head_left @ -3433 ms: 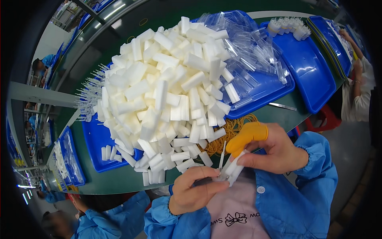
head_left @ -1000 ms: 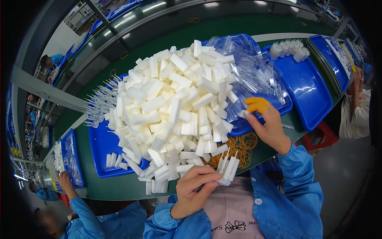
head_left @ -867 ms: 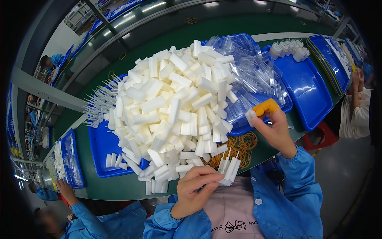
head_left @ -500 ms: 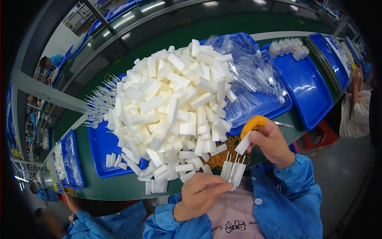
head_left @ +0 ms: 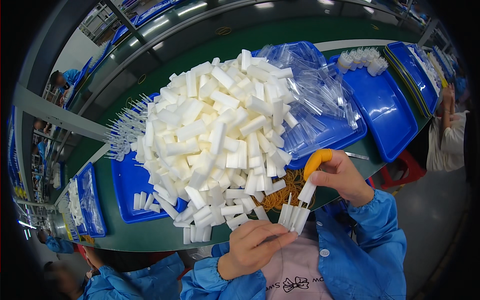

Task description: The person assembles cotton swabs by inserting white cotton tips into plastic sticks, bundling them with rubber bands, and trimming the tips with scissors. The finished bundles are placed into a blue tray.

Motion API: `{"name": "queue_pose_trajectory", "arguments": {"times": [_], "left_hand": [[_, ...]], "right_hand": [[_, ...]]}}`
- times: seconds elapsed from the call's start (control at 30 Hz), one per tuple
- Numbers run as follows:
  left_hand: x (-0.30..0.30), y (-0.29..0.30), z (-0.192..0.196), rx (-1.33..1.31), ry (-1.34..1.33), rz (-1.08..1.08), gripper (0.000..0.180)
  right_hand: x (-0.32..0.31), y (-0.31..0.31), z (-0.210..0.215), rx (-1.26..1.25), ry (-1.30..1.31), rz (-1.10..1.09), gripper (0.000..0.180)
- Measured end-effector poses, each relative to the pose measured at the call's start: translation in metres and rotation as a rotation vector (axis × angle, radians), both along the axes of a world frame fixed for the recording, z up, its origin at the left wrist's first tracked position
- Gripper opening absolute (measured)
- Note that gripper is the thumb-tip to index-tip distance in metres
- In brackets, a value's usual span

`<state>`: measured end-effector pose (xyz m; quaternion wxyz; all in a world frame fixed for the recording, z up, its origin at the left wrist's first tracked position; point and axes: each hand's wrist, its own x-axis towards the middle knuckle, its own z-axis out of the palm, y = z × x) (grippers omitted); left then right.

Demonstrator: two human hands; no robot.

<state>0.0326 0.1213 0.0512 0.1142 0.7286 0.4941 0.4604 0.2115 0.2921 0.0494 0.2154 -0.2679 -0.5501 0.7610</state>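
Left hand (head_left: 252, 247) pinching small bundle of white plastic tubes (head_left: 294, 217) over near tabletop edge. Right hand (head_left: 340, 175), orange finger cot (head_left: 316, 162) on, gripping one more tube (head_left: 307, 191). Best kept parallel, ends flush, when adding to bundle.

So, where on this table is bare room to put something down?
Free: the blue tray on the right, bare below its white caps, and the green belt behind the pile. Crowded: the white pieces and clear tubes cover the middle tray; rubber bands fill the near edge.
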Motion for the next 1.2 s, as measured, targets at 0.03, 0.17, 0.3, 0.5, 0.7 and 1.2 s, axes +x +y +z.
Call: {"name": "queue_pose_trajectory", "arguments": {"times": [0.03,0.17,0.3,0.5,0.7,1.2], "left_hand": [[0.0,0.0,0.001,0.003,0.014,0.008,0.037],[0.001,-0.001,-0.001,0.025,0.055,0.017,0.036],[0.009,-0.014,0.002,-0.09,-0.12,0.071,0.031],[0.0,-0.012,0.001,-0.153,-0.213,0.156,0.044],[0.0,-0.016,-0.017,-0.33,-0.488,0.076,0.072],[0.003,-0.012,-0.019,-0.246,-0.641,0.177,0.049]], "right_hand": [[0.0,0.0,0.001,0.015,-0.003,0.007,0.014],[-0.001,-0.01,0.005,0.087,-0.038,0.128,0.014],[0.0,-0.04,0.003,0.199,0.013,0.174,0.015],[0.0,-0.043,0.009,0.281,0.051,0.089,0.014],[-0.008,-0.045,0.01,0.323,0.084,0.045,0.016],[-0.013,-0.038,0.012,0.613,0.085,0.009,0.019]]}}
